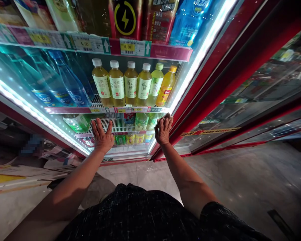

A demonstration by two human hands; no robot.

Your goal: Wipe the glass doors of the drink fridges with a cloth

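My left hand (102, 135) is spread, palm down, in front of a wire shelf (117, 123) in a lit drinks cooler; nothing is in it. With my right hand (163, 130) I press a crumpled brownish cloth (168, 117) near the right end of the shelf strip (137, 109), by the door frame. Most of the cloth is hidden under the fingers. Above that strip stands a row of tea bottles (131, 83) with white caps, then a green-capped bottle (157, 83) and an orange-capped bottle (167, 86).
Blue bottles (74, 83) lean at the left of the same shelf. Large drinks, among them an energy drink (125, 20), fill the shelf above its price strip (90, 44). A red door frame (205, 90) runs along the right. Boxes (5, 174) stand at left on the tiled floor (145, 174).
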